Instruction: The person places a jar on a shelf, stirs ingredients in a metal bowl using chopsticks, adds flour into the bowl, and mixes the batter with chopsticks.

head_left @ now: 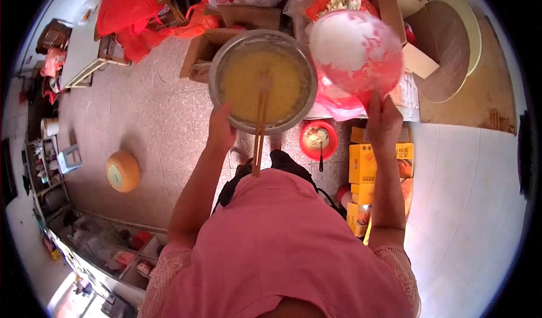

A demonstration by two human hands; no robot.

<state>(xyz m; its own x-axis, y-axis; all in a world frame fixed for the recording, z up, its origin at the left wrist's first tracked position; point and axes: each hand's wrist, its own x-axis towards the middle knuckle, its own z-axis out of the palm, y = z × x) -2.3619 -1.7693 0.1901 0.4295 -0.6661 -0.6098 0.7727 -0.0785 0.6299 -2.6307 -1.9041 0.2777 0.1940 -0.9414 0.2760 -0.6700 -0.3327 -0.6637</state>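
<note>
My left hand [222, 130] is closed on the near left rim of a wide metal bowl [213, 92]. A yellow batter-like mix [240, 86] lies in the bowl. A pair of chopsticks [259, 134] leans over its near rim, tips in the mix. In my right hand [384, 119] is the near edge of a red plastic bowl [389, 64], raised to the right of the metal bowl. White powder [339, 44] covers much of its inside. My right fingers are wrapped at its edge, partly hidden. The two bowls are close together.
A small red bowl [334, 143] with pale food and a spoon is below, beyond my lap. Yellow boxes [362, 164] are stacked at the right. Cardboard boxes [248, 17] and red bags stand ahead. An orange round stool [123, 171] is on the tiled floor at left.
</note>
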